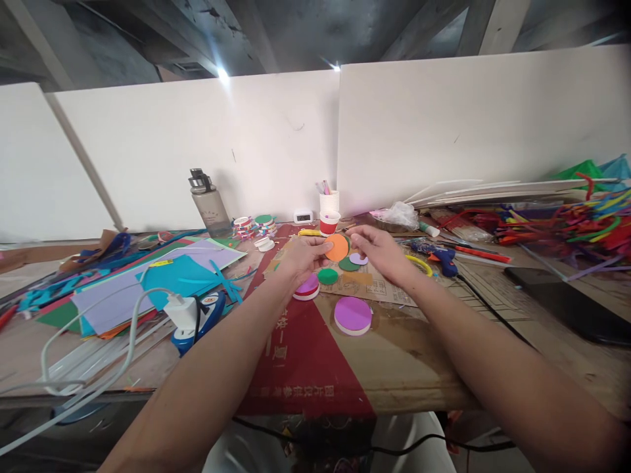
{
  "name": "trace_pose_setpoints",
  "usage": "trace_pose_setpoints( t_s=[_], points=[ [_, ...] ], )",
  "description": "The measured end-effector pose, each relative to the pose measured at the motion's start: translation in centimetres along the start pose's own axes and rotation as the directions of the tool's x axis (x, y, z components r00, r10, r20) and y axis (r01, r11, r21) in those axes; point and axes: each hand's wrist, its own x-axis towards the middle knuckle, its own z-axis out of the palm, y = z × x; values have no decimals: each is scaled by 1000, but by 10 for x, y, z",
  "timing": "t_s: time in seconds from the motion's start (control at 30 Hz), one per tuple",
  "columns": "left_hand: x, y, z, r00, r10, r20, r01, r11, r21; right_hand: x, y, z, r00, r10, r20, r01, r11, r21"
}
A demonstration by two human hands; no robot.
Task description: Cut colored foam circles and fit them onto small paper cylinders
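Note:
My left hand (306,255) pinches an orange paper disc (338,247) by its left edge, above the cardboard. Behind that disc a sliver of dark green shows at the right. My right hand (375,248) is closed at the disc's right side; a small dark tip sticks out near its fingers, too small to name. Below lie a green disc (328,276), a darker green disc (349,263) and a lilac disc (359,259). A purple-topped round piece with a white side (353,315) rests nearer me. Another purple-topped piece (306,287) sits under my left hand.
Left are coloured paper sheets (118,299), a white plug (181,311) with cables and a bottle (210,205). Behind my hands stand a red-and-white paper cup (329,223) and a small clock (303,216). Right are a blue glue gun (444,258), a phone (566,302) and pipe cleaners (582,226).

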Motion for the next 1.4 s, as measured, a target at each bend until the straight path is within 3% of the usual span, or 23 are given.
trace_pose_setpoints(
  t_s=[0.1, 0.17, 0.23, 0.3, 0.37, 0.5, 0.63, 0.7, 0.8, 0.9, 0.97, 1.1, 1.23, 1.4],
  points=[
    [1, 4, -4, 996, -35, -78, 21, 984, -175, 0, 7, -20, 995, -46, -92, 10, 933, -359],
    [1, 6, -6, 992, -37, -121, 9, 974, -227, -4, 16, -31, 996, 55, -72, -88, 767, -635],
    [0, 8, -7, 988, -17, -152, -21, 970, -244, -11, 25, -35, 984, 175, 8, -91, 547, -832],
    [-2, 8, -7, 984, 22, -177, -67, 964, -257, -21, 33, -34, 955, 290, 62, -56, 382, -923],
    [-3, 8, -6, 979, 71, -193, -124, 953, -277, -29, 37, -30, 938, 331, 98, 0, 283, -959],
    [-4, 7, -4, 970, 117, -211, -181, 933, -312, -34, 39, -24, 928, 371, 23, -57, 203, -978],
    [-3, 8, -3, 966, 94, -239, -177, 918, -354, -29, 45, -29, 916, 401, -29, -144, 260, -955],
    [-4, 9, -3, 964, 88, -249, -181, 906, -383, -27, 50, -34, 918, 390, -69, -221, 360, -907],
    [-4, 11, -2, 960, 81, -269, -195, 880, -433, -26, 53, -39, 940, 312, -138, -305, 588, -749],
    [-3, 11, -1, 963, 82, -256, -199, 857, -475, -25, 48, -35, 979, 122, -164, -189, 845, -500],
    [-3, 11, 0, 968, 85, -235, -193, 850, -490, -22, 38, -26, 991, -4, -130, -39, 944, -327],
    [-4, 11, 1, 971, 100, -219, -200, 840, -505, -15, 10, 0, 976, -178, -128, 152, 971, -186],
    [-7, 12, 1, 969, 110, -221, -208, 844, -494, -18, -7, 20, 995, -13, -95, 12, 1000, -16],
    [-8, 12, 2, 966, 113, -231, -218, 838, -501, -33, -9, 25, 996, -77, -53, 71, 991, -118]
  ],
)
